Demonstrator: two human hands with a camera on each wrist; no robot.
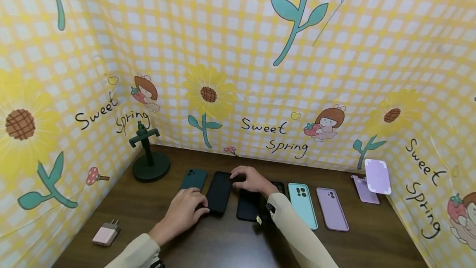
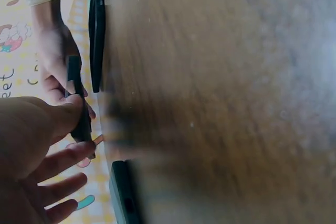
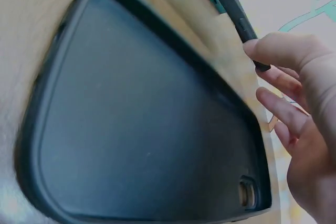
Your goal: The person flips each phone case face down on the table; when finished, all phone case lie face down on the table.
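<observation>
A black phone lies lengthwise on the brown table, slightly raised between both hands. My left hand pinches its near end; the left wrist view shows my thumb on the phone's thin edge. My right hand curls over the far end, and its fingertips touch the phone's edge. An empty black case lies just right of the phone, below my right wrist, and fills the right wrist view. A dark green case lies to the left.
A teal case and a lilac case lie further right. A lilac stand sits at the back right, a dark green phone holder at the back left, a pink charger front left. Patterned cloth walls enclose the table.
</observation>
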